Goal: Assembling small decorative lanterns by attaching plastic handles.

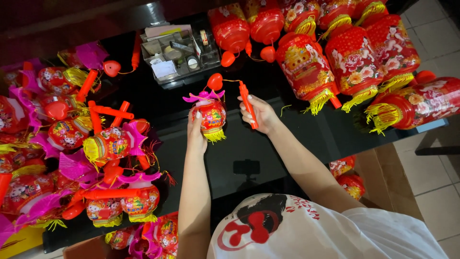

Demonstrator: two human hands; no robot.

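My left hand point(196, 132) is gripping the lantern point(209, 115) upright; my right hand point(256, 112) is holding its stick point(248, 103) just rightward, axis near-vertical.

Glossy black table point(297, 139) stands on pale tiled floor point(431, 177).

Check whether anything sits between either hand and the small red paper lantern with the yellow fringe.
Nothing visible does. The left hand already grips the small red paper lantern by its side, and the right hand holds its orange plastic stick beside it.
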